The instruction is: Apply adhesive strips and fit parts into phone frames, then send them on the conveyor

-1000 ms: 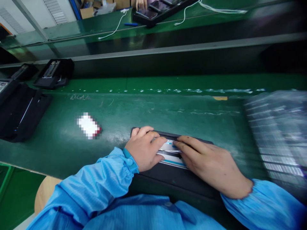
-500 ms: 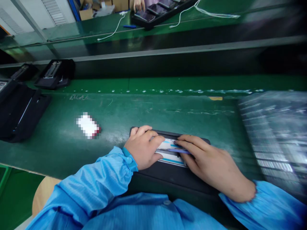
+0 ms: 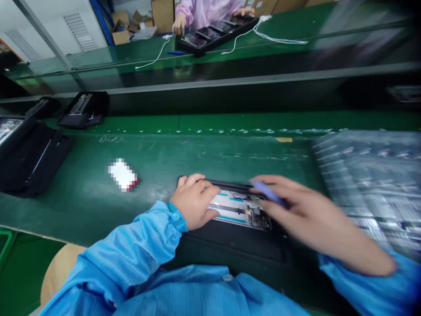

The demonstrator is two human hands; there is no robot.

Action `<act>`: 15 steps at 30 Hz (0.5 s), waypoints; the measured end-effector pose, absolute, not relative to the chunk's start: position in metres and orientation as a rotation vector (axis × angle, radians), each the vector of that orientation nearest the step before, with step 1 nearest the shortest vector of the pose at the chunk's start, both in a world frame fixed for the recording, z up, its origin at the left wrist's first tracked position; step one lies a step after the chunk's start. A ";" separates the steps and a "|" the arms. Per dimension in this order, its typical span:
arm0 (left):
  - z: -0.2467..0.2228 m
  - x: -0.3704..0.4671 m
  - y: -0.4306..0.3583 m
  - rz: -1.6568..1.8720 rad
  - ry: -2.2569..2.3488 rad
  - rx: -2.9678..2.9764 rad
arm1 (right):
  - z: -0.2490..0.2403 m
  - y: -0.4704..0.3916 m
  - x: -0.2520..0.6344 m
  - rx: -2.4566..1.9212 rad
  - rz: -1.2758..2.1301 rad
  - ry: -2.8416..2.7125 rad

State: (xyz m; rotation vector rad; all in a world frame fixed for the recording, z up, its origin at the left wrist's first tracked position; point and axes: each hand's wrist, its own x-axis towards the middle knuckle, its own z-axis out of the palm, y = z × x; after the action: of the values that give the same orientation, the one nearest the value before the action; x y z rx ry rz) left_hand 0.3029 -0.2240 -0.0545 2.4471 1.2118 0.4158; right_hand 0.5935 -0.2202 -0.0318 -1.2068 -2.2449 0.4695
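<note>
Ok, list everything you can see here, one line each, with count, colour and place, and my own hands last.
phone assembly: one, silvery with blue strips, in the black tray
black tray: one, near bench edge
green bench: one, across the middle
black fixtures: several, far left
clear packets: a stack, blurred, right
white card: one, left of the tray
co-worker: one, pink sleeves, far bench
left hand: resting on the tray's left end
right hand: blurred, holding a purple tool

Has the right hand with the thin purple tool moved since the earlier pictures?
Yes. The right hand with the thin purple tool moved right, off the part in the black tray.
</note>
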 end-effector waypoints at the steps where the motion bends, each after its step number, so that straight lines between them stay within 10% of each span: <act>1: -0.054 0.303 -0.224 0.411 1.211 2.444 | -0.026 -0.218 0.597 -1.233 0.529 -2.097; 15: -0.053 0.301 -0.224 0.408 1.230 2.432 | -0.061 -0.218 0.575 -1.336 0.438 -2.053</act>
State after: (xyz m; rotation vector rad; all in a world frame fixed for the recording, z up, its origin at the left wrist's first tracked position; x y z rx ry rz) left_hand 0.3013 -0.2239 -0.0533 2.4321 1.2302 0.4078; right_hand 0.5750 -0.2176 -0.0613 -1.3364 -2.0526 0.4377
